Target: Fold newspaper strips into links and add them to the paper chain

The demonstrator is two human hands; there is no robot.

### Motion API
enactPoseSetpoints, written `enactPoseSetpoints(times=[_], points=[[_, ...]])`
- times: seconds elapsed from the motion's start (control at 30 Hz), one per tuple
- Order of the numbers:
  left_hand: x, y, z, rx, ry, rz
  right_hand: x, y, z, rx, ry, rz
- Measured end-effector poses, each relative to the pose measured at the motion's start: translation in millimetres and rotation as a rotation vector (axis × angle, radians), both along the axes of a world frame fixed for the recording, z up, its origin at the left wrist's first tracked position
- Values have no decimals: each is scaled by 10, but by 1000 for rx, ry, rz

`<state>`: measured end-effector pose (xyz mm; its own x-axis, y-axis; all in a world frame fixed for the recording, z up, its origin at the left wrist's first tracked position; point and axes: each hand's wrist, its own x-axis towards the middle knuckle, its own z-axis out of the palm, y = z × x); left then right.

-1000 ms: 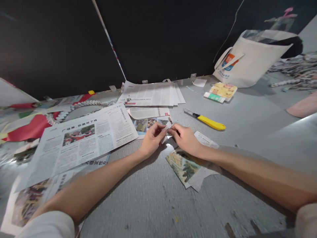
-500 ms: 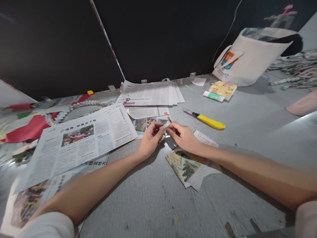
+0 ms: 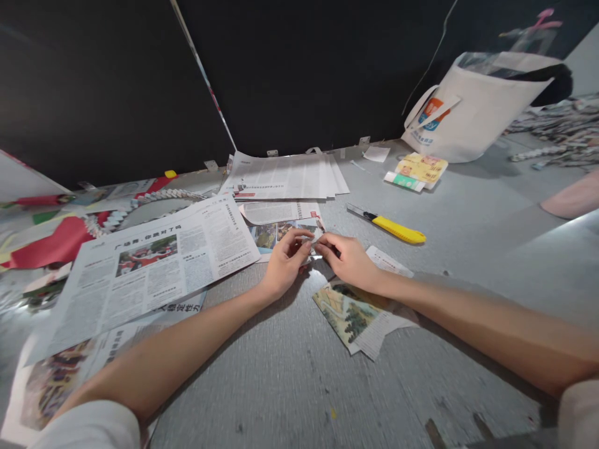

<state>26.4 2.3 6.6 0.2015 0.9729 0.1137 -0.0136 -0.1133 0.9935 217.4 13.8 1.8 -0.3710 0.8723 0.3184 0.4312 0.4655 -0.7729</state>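
left hand (image 3: 283, 267) and right hand (image 3: 352, 262): both pinching small paper piece (image 3: 317, 235), shape hard to tell | piece: left of yellow cutter (image 3: 397, 229) | printed scraps (image 3: 349, 315): person's side of yellow cutter

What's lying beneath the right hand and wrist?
Landscape-printed paper shows on the near side of the right hand, and text-printed paper beyond the wrist. The hand and forearm cover what lies between, so whether the papers touch there cannot be seen.

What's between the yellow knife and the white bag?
In the head view, a flat yellow item and a green-and-white tube lie between them.
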Motion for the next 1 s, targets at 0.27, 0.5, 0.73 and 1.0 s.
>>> enactPoseSetpoints(times=[0.27, 0.5, 0.73, 1.0], points=[[-5, 30, -4, -12, -5, -15, -1, -12, -10, -19, 10, -27], [-2, 35, -10, -16, 4, -38, -15, -4, -9, -41, 74, -87], [8, 9, -2, -24, -19, -37, -12, 4, 0, -50, 112, -119], [5, 31, -18, -143, -99, -15, 4, 35, -28, -117, 219, -62]])
